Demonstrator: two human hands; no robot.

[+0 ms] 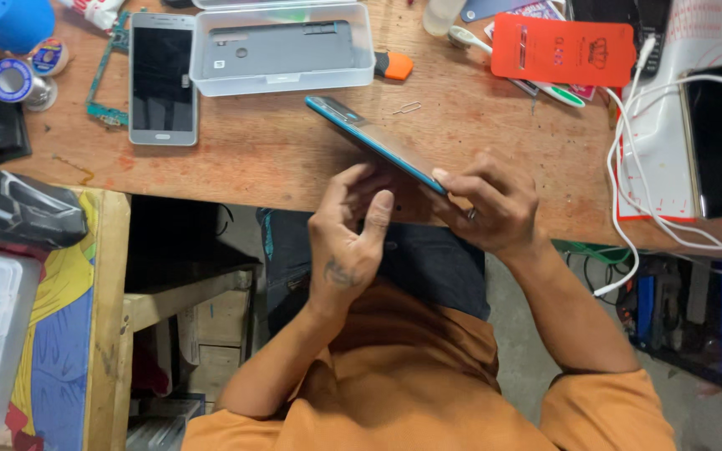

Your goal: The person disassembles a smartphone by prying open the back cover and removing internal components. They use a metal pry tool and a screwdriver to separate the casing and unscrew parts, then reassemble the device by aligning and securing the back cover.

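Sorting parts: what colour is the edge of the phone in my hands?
Teal-blue, on the phone; head view.
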